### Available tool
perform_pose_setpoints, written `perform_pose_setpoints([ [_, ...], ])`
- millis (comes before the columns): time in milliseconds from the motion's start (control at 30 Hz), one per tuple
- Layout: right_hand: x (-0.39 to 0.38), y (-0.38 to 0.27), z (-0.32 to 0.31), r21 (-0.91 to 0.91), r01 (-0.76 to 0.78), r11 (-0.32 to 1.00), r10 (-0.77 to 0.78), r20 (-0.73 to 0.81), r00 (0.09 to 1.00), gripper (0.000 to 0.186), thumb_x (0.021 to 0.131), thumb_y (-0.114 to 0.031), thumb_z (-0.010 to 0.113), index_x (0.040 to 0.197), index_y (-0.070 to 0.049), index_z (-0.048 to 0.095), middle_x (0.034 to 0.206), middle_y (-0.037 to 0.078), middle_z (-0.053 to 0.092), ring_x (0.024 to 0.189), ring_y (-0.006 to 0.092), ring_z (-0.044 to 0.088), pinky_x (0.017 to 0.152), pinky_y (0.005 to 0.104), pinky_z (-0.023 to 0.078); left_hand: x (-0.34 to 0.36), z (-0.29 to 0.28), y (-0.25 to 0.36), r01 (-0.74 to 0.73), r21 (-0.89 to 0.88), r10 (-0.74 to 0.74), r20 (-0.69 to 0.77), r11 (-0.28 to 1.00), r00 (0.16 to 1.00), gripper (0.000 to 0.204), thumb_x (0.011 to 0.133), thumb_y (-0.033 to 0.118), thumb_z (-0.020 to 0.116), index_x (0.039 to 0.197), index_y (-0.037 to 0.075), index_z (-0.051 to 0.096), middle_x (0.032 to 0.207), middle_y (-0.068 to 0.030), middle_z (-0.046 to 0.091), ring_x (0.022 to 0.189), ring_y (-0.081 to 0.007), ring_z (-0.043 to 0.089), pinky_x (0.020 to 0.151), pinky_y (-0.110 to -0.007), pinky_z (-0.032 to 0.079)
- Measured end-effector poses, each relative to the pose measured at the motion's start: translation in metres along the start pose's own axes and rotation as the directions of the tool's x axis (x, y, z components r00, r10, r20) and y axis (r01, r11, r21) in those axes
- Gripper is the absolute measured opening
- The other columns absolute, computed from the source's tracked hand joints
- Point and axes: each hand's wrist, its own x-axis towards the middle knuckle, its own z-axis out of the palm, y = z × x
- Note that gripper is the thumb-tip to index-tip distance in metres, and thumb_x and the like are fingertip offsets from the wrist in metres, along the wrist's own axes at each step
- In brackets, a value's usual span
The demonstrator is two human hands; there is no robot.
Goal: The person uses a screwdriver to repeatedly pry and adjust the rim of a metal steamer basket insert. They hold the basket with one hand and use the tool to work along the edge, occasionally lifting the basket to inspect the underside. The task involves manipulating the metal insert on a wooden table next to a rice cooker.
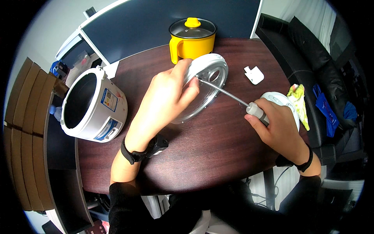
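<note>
A round silver inner lid with a white edge is held up at a tilt by my left hand, its fingers curled at the rim. My right hand grips a screwdriver by its grey handle, with the long shaft reaching to a point on the lid beside my left fingers. The exact tip is too small to make out. Right of the lid lies a small white plastic piece. Behind my right hand sits a white round cover, partly hidden by that hand.
A white cooker body stands at the left of the dark table. A yellow pot with lid stands at the back before a dark partition. A patterned cloth lies at the right edge. Cardboard boxes and a black sofa flank the table.
</note>
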Motion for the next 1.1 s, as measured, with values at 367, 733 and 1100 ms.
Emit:
perform_pose_setpoints([
  [367,0.008,0.004,-0.018,-0.366,0.114,0.924,-0.173,-0.134,0.976,0.031,0.079,-0.027,0.079,0.096,-0.005,0.065,0.078,0.008,0.061,0.063,0.0250,0.063,0.056,0.0342,0.047,0.001,-0.005,0.006,0.021,0.040,-0.023,0.047,0.999,0.999,0.033,0.091,0.018,0.061,0.114,-0.006,0.055,0.079,-0.0252,0.067,0.073,-0.0363,0.070,0.070,-0.040,0.056],
  [733,0.006,0.005,-0.021,-0.278,0.119,0.953,-0.157,-0.117,0.981,0.031,0.079,-0.026,0.079,0.096,-0.004,0.066,0.078,0.008,0.061,0.061,0.0234,0.062,0.053,0.0320,0.047,0.000,-0.004,0.006,0.018,0.027,-0.019,0.040,0.999,0.999,0.034,0.090,0.016,0.061,0.116,-0.005,0.055,0.079,-0.0243,0.066,0.070,-0.0325,0.069,0.066,-0.037,0.054],
  [1100,0.011,0.002,-0.025,-0.336,0.141,0.931,-0.177,-0.080,0.981,0.031,0.081,-0.026,0.077,0.099,-0.004,0.064,0.078,0.009,0.062,0.061,0.0258,0.063,0.055,0.0347,0.047,-0.002,-0.003,0.007,-0.020,0.052,0.017,0.047,0.998,0.999,0.032,0.092,0.016,0.060,0.115,-0.005,0.053,0.078,-0.0248,0.067,0.071,-0.0360,0.070,0.068,-0.040,0.057],
])
